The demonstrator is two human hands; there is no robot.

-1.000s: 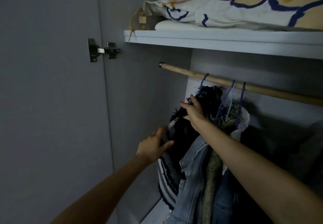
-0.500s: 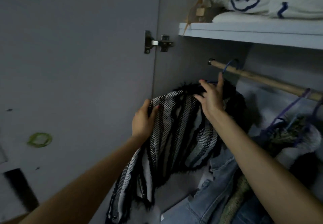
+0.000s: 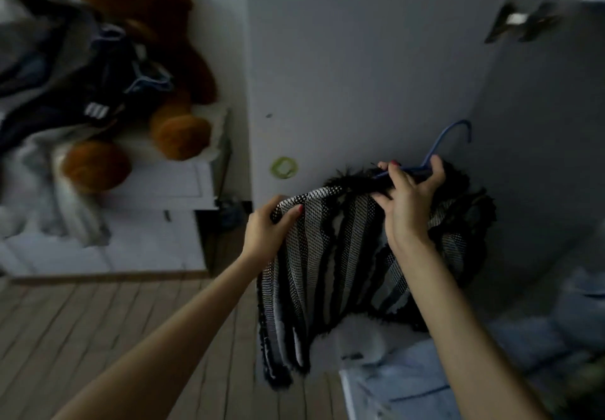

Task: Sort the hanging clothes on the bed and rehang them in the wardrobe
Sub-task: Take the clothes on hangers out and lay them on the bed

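A black-and-white striped knit garment (image 3: 330,255) with fuzzy black edging hangs from a blue hanger (image 3: 440,151), held up in the air in front of the grey wardrobe door (image 3: 360,59). The hanger's hook points up and to the right, free of any rail. The right hand (image 3: 409,200) grips the hanger at the garment's collar, its fingers (image 3: 389,170) curled over the top bar and the thumb behind it. The left hand (image 3: 266,226) pinches the garment's left shoulder edge, thumb on the front of the knit and fingers tucked behind the fabric. The lower hem droops toward the floor, just above a pale blue denim piece (image 3: 409,383) at the bottom right, which is blurred.

On the door, just left of the hands, sits a small round green mark (image 3: 284,167). A metal hinge (image 3: 520,23) shows at the upper right, blurred. Well to the left, a brown teddy bear (image 3: 157,69) sits on a white cabinet (image 3: 157,210), with a heap of dark clothes (image 3: 75,69) lying against it. Wooden floorboards (image 3: 82,328) run beneath the forearms.
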